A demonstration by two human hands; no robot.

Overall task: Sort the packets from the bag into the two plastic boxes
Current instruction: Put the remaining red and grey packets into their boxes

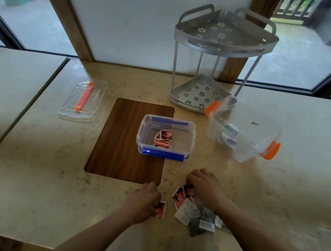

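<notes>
Pale marbled counter [36,174] with inset wooden panel [127,142] | white wall [139,23] framed by wood posts | glass windows either side, daylight on wet paving | two-tier metal corner rack [223,50]

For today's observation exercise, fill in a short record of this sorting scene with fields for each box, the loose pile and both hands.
blue-clip box: open, on the wooden board, holds red packets
orange-clip box: open, right of it, holds grey packets
loose pile: red and grey packets mixed on the counter
left hand: pinching one red packet
right hand: resting on the pile's red packets
clear lid: set aside, far left
</notes>
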